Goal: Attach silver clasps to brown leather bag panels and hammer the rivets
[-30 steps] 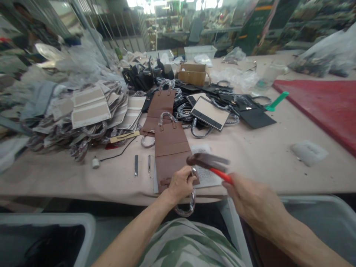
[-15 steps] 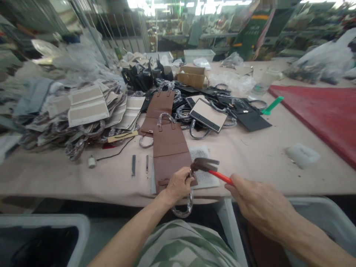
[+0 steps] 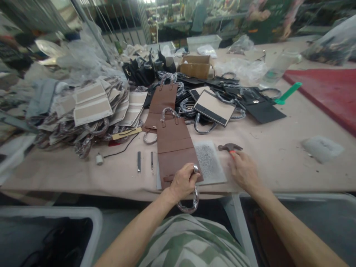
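A brown leather bag panel (image 3: 176, 148) with plastic-wrapped handles lies at the table's front edge, partly over a pale, scuffed pad (image 3: 210, 161). My left hand (image 3: 183, 181) is closed around a short metal punch (image 3: 195, 169) near the panel's lower right corner; the punch's lower end is hidden by the fingers. One wrapped handle (image 3: 189, 207) hangs over the edge below that hand. To the right, my right hand (image 3: 246, 170) grips a claw hammer (image 3: 232, 147) by its orange-red handle, the head resting low over the table just beyond the pad.
Left of the panel lie a dark flat strip (image 3: 139, 162) and a thin metal tool (image 3: 151, 160). Beige bag panels (image 3: 93, 104) pile at the left, black ones (image 3: 258, 105) behind. A red sheet (image 3: 328, 92) covers the right. Grey bins (image 3: 96, 218) stand below the edge.
My right hand has carried the hammer away from the punch, rightward and down to the table. My left hand stays on the punch at the panel. The view has shifted slightly.
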Demonstrator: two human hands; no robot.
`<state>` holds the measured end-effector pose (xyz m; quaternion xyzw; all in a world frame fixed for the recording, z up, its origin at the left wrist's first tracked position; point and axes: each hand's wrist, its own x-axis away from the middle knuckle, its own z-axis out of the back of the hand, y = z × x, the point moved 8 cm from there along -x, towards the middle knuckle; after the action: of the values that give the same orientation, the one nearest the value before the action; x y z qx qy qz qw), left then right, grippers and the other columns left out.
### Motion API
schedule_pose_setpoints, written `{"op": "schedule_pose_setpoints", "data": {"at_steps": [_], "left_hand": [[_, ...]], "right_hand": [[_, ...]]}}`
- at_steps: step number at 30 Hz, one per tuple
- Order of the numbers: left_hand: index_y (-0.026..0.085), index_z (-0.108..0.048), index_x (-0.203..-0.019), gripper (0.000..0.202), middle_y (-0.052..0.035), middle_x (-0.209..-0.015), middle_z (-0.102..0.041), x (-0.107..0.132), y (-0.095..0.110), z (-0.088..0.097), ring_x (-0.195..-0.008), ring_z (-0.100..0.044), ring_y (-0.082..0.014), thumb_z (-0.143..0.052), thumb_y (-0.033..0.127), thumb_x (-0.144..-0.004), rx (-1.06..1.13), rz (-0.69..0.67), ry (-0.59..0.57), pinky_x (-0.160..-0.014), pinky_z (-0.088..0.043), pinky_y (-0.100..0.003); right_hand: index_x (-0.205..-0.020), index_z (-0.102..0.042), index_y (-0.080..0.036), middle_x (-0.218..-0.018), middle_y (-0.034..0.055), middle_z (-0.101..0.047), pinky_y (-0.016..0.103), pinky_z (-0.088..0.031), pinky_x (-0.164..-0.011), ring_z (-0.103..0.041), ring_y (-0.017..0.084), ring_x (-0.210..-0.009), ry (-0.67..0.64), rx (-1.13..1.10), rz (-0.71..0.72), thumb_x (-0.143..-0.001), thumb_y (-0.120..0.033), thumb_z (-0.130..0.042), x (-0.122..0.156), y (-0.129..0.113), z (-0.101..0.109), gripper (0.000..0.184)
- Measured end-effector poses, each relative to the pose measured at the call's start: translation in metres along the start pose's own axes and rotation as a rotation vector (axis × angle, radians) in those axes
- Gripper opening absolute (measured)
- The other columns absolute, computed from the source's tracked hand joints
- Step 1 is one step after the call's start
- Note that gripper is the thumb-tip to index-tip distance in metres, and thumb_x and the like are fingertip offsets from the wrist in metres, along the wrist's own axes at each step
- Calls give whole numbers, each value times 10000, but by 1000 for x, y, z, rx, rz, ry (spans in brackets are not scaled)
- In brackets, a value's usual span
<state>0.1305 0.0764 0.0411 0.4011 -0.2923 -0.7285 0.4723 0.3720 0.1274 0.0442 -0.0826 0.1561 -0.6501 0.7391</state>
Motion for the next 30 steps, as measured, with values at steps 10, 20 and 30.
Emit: {"op": "schedule_pose_setpoints", "data": {"at_steps": [10, 20, 30], "left_hand": [[172, -652, -931, 271, -88, -933, -716, -3, -38, 19, -886, -703, -219, -570, 429, -945, 426, 385, 314, -838, -595, -383], [187, -588, -704, 310, -92, -706, -664, 39, -125, 214, -784, -674, -284, -515, 432, -879, -556, 792, 280, -751, -537, -377], [180, -662, -1079, 204, -118, -1086, -666, 48, -67, 156, -1041, -626, -271, -510, 261, -969, -784, 360, 67, -916, -514, -378]], "right_hand": [[-1283, -594, -189, -1289, 128, -595, 500, -396, -1002, -516, 296, -1142, -91, -262, 516, -944, -269, -596, 33, -115, -52, 348], [-1201, -638, -184, -1273, 120, -595, 473, -369, -983, -500, 281, -1128, -109, -297, 487, -940, -237, -600, 28, -113, -50, 268], [-1088, -685, -173, -1030, 119, -634, 414, -372, -845, -484, 252, -932, -204, -101, 729, -965, -160, -489, 24, -142, -48, 231]]}}
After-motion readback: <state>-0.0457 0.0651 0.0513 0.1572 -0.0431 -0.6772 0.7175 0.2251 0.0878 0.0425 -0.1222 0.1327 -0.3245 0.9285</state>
